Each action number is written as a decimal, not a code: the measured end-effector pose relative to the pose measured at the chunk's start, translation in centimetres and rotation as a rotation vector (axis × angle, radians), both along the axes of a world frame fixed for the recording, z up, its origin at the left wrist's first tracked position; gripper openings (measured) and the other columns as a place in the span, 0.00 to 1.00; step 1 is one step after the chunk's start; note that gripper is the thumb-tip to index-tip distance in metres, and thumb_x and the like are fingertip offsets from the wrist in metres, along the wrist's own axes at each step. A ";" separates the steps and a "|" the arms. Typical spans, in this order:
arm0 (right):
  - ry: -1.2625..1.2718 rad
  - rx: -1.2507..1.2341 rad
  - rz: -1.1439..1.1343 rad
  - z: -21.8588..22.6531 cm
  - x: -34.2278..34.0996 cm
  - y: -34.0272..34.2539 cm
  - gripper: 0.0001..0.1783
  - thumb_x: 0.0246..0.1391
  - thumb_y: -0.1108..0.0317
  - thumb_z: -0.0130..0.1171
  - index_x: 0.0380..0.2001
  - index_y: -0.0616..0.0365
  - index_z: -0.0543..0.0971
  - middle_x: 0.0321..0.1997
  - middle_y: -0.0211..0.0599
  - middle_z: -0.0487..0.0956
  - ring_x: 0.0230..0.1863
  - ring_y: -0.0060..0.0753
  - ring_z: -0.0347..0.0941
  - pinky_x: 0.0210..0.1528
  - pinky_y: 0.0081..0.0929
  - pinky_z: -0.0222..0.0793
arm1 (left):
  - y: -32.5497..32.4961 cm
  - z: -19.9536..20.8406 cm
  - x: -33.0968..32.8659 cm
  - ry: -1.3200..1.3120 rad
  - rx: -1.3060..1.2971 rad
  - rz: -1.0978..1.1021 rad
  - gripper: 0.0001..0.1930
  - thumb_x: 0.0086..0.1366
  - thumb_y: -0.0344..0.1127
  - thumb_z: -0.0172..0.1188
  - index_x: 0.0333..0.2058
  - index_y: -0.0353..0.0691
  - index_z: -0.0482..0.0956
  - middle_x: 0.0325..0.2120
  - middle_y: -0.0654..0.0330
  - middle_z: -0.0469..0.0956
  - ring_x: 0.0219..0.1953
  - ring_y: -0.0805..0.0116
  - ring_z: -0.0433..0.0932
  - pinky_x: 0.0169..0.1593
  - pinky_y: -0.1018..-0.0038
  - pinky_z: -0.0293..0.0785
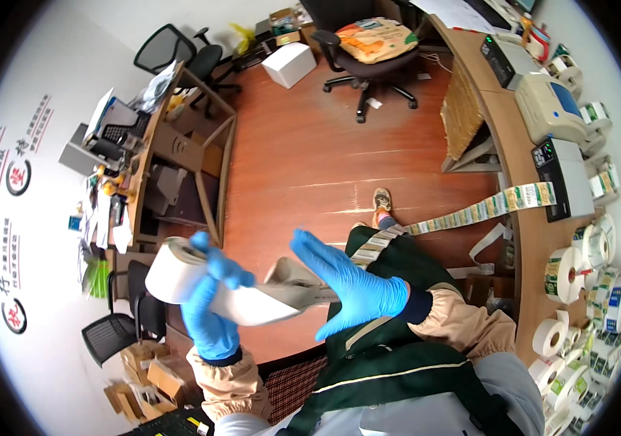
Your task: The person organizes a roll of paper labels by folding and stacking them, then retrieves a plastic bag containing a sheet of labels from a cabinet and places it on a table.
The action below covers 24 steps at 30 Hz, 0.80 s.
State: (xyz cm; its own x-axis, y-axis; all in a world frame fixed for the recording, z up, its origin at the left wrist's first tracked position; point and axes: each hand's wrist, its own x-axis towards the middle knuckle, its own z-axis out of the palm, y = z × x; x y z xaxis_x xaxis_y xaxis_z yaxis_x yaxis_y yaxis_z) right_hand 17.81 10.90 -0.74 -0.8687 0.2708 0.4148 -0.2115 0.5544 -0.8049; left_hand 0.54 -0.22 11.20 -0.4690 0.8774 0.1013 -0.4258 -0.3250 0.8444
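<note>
My left hand [207, 305], in a blue glove, grips a roll of white label tape [170, 270] with its fingers wrapped round it. From the roll a loose, twisted length of tape [263, 304] runs toward my right hand [361, 291]. That hand, also blue-gloved, has its fingers stretched out and its thumb apart, close to the tape; whether it touches the tape is hidden. A long strip of printed labels [470, 211] in green and yellow comes out of a black-and-white label printer [563, 178] on the right and reaches my lap.
Several label rolls [563, 276] crowd the right-hand desk [536, 251], beside a beige printer [550, 109]. A cushioned office chair [369, 51] and a white box [289, 65] stand at the back. On the left are a cluttered desk [152, 156], a black chair [132, 312] and cardboard boxes [154, 381].
</note>
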 end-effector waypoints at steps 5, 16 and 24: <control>-0.206 -0.141 0.235 -0.4 -2.0 -0.3 0.51 0.37 0.50 0.72 0.64 0.56 0.61 0.60 0.50 0.68 0.61 0.54 0.62 0.62 0.44 0.57 | -1.2 -0.2 -0.3 0.086 0.123 -0.217 0.27 0.60 0.29 0.60 0.58 0.40 0.63 0.29 0.64 0.70 0.27 0.69 0.69 0.35 0.67 0.67; -0.586 -0.926 0.675 -5.0 0.4 3.2 0.32 0.44 0.60 0.70 0.49 0.68 0.74 0.42 0.39 0.80 0.40 0.25 0.75 0.44 0.23 0.72 | 1.7 -6.8 -12.5 -0.191 -0.002 0.253 0.21 0.59 0.22 0.57 0.52 0.36 0.69 0.37 0.59 0.75 0.39 0.68 0.75 0.48 0.73 0.75; -0.417 -1.276 0.361 -3.4 -0.3 2.4 0.24 0.49 0.64 0.67 0.48 0.65 0.76 0.41 0.37 0.80 0.40 0.25 0.76 0.43 0.19 0.71 | -0.9 -22.6 -17.5 -0.055 -0.513 0.234 0.27 0.63 0.42 0.61 0.56 0.39 0.64 0.48 0.55 0.71 0.49 0.64 0.71 0.52 0.69 0.70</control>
State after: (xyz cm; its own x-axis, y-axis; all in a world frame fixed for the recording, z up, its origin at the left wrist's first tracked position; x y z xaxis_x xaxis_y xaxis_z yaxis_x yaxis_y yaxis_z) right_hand 17.56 13.35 -4.15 -0.9680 -0.0011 -0.2509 0.1941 -0.6369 -0.7461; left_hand -16.92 -1.07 -11.40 -0.6495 0.6796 -0.3410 -0.4395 0.0305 0.8977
